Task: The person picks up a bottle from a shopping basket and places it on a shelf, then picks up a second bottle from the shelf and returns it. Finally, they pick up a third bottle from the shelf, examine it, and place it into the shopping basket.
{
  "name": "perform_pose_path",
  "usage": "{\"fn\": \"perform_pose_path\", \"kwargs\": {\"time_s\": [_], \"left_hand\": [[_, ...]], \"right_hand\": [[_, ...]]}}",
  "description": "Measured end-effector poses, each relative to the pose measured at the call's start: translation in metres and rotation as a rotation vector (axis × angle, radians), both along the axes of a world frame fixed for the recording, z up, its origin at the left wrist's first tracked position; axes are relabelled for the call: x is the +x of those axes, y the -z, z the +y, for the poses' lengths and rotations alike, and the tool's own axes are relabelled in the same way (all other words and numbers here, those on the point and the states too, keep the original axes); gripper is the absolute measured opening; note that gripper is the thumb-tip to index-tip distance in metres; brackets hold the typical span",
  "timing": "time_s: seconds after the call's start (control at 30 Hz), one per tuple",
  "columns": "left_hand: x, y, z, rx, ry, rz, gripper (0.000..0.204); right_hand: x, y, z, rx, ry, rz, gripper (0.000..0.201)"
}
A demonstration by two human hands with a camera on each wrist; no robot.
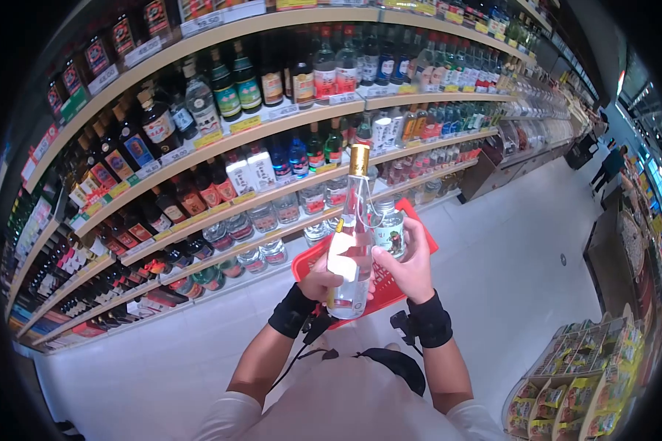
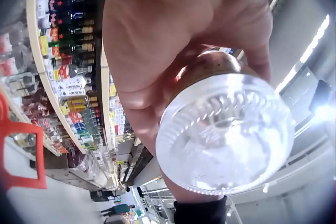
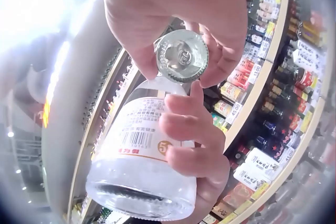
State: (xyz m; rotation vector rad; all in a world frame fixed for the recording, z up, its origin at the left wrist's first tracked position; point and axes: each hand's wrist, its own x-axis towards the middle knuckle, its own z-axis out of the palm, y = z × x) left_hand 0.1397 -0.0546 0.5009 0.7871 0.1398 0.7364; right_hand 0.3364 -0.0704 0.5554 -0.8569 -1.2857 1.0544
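In the head view a tall clear bottle (image 1: 351,257) with a gold cap stands nearly upright in the left hand (image 1: 321,281), whose fingers wrap its lower part. The right hand (image 1: 412,264) grips a smaller clear bottle (image 1: 390,234) with a green picture on its label, just right of the tall one. The left wrist view shows the tall bottle's round glass base (image 2: 226,134) below the left palm (image 2: 157,29). From the right wrist, the small bottle's base (image 3: 182,56) sits between the right thumb and fingers, beside the tall bottle's barcode label (image 3: 137,129).
A red basket (image 1: 310,259) is below and behind the bottles. Shelves (image 1: 272,114) of bottles run along the left and front. A rack (image 1: 566,382) of packets stands at the lower right, and people (image 1: 610,167) are far down the aisle.
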Motion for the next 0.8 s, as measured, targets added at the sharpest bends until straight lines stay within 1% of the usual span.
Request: {"fn": "perform_pose_path", "kwargs": {"time_s": [0.07,0.1,0.2,0.23,0.27,0.33,0.37,0.47,0.5,0.6,0.73,0.77,0.8], "left_hand": [[0.031,0.000,-0.005,-0.015,0.011,-0.032,0.086],[0.049,-0.002,-0.008,0.027,-0.106,0.035,0.087],[0.107,-0.011,-0.021,0.013,-0.148,0.019,0.088],[0.125,-0.008,-0.026,-0.021,-0.204,0.021,0.088],[0.144,-0.007,-0.026,-0.017,-0.164,0.023,0.087],[0.179,-0.006,-0.026,-0.008,-0.083,0.032,0.086],[0.197,-0.003,-0.025,-0.003,-0.012,-0.010,0.085],[0.252,-0.009,-0.037,0.008,-0.094,0.122,0.087],[0.267,-0.003,-0.036,0.026,-0.114,0.142,0.087],[0.307,-0.001,-0.033,0.121,-0.037,0.182,0.085],[0.349,0.002,-0.031,0.097,-0.041,0.214,0.090],[0.357,0.002,-0.029,0.095,-0.020,0.238,0.092],[0.365,0.010,-0.026,0.143,-0.026,0.278,0.092]], "right_hand": [[0.027,-0.003,-0.008,-0.011,0.007,0.027,0.062],[0.043,-0.006,-0.011,-0.025,-0.001,0.010,0.062],[0.099,-0.011,-0.022,-0.079,-0.020,0.056,0.062],[0.119,0.004,-0.017,0.026,0.032,-0.018,0.062],[0.140,0.007,-0.021,0.004,0.025,-0.038,0.062],[0.177,-0.003,-0.034,-0.039,0.013,-0.073,0.062],[0.195,-0.003,-0.040,-0.112,-0.008,-0.018,0.060],[0.249,0.017,-0.045,-0.093,0.013,-0.006,0.058],[0.264,0.021,-0.048,-0.067,0.054,-0.032,0.056],[0.303,0.024,-0.056,-0.107,0.090,-0.051,0.053],[0.345,0.040,-0.059,-0.112,0.145,-0.066,0.051],[0.355,0.048,-0.057,-0.121,0.158,-0.067,0.053],[0.364,0.051,-0.058,-0.137,0.172,-0.104,0.055]]}}
